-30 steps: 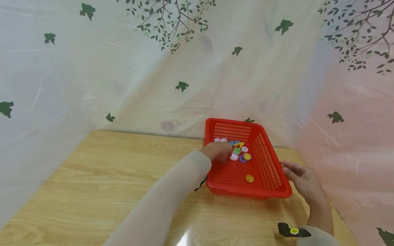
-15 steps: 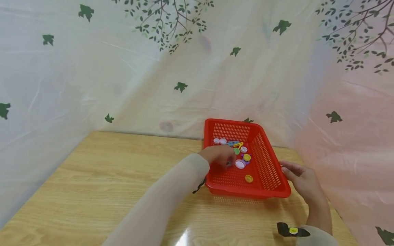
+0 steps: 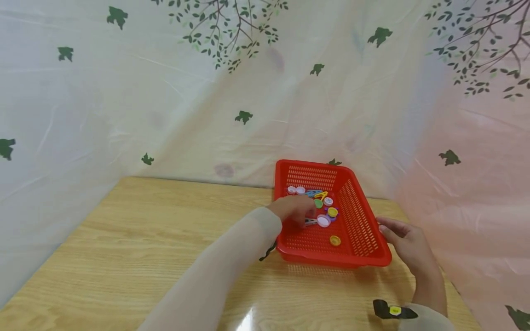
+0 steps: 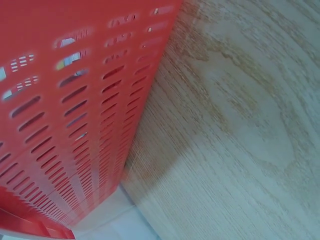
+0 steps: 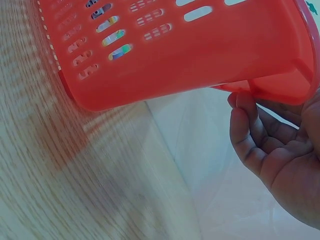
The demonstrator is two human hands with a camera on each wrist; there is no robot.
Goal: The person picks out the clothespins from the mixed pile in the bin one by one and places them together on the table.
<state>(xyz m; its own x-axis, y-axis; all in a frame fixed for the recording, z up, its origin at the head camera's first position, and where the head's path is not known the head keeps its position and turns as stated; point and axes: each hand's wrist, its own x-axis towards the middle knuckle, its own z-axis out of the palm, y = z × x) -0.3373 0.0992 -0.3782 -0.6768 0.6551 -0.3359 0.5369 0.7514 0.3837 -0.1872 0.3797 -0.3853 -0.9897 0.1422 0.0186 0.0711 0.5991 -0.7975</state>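
Note:
A red plastic basket with slotted walls stands on the table. My left hand reaches in over its left side, fingers bent downward. A grey clothespin lies at those fingers, its end touching or very near a white round cap; the fingertips are hidden, so I cannot tell whether they pinch it. With thumb and fingers my right hand grips the basket's right rim, also seen in the right wrist view, where the hand holds the red rim. The left wrist view shows only the basket's outer wall.
Several small things lie in the basket: a yellow clothespin, a blue clothespin, a green cap, a yellow cap and an orange-yellow cap. The wooden table extends left; a leaf-print sheet hangs behind.
The white round cap has shifted toward the front right inside the basket. The grey clothespin has come into sight beside my left hand. My right hand keeps its hold on the rim.

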